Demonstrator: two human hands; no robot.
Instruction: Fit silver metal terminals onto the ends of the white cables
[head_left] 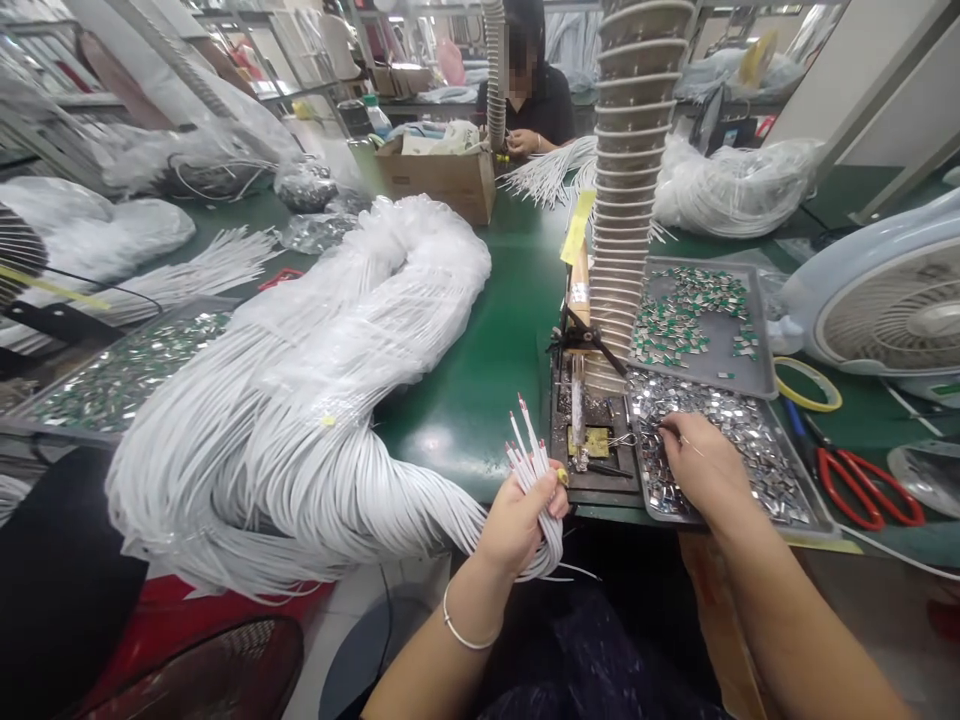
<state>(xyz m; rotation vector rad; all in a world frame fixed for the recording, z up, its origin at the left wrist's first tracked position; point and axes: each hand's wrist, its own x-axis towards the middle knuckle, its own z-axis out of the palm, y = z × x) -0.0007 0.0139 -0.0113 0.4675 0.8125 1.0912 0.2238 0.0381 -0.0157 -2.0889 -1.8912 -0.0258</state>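
My left hand (523, 515) is closed around a bunch of white cables (536, 462), their stripped ends with reddish wire tips pointing up. These run back to a large bundle of white cables (300, 480), partly wrapped in clear plastic on the left. Over a grey tray of small shiny metal connector shells (757, 440), my right hand (701, 458) has its thumb and fingers pinched together low among the pieces. What the fingertips hold, if anything, is hidden. Between the hands stands a soldering iron (577, 400) on a stand, above a yellow pad (589, 442).
A second tray (697, 320) holds small green circuit boards. A ribbed exhaust hose (630, 180) rises beside the iron. Red-handled scissors (862, 485), yellow tape (808, 384) and a fan (900, 290) lie right. Across the bench a person (536, 100) works behind a cardboard box (442, 180).
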